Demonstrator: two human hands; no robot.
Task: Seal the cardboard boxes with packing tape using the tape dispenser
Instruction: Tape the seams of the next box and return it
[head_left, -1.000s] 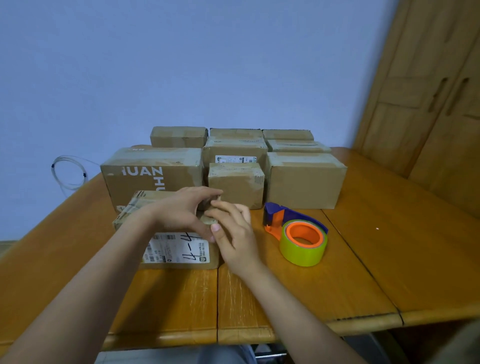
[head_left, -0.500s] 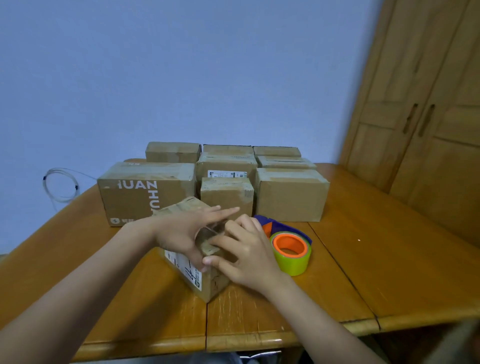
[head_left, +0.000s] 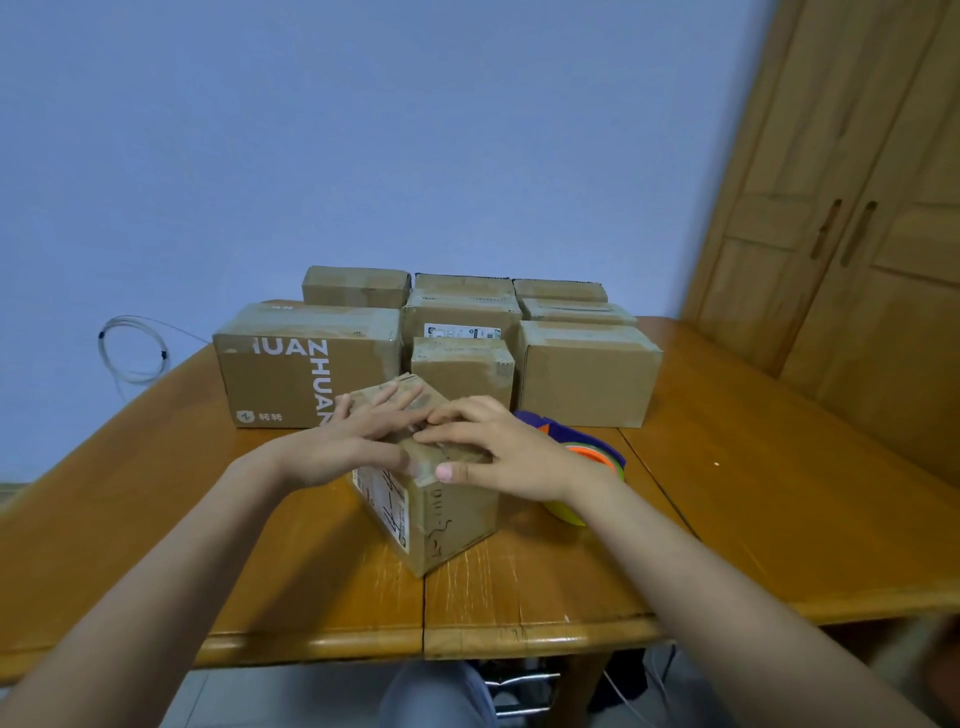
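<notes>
You've got both hands down on top of the small box (head_left: 426, 499), which stands corner-on to you on the bench (head_left: 779, 519). Your left hand (head_left: 343, 441) lies flat on the lid with fingers spread and straight, pressing it down. Your right hand (head_left: 511, 452) rests on the near right edge of the top, fingers mostly straight, thumb laid along the front edge; nothing gripped in either one. The box is closed, so can't tell what's inside. A white label (head_left: 384, 499) sits on its side below your left hand. The tape dispenser (head_left: 582, 447) lies just beyond and under your right wrist, partly hidden. Past your fingertips there's a cluster of closed boxes, the big printed box (head_left: 306, 364) ahead of your left hand.
</notes>
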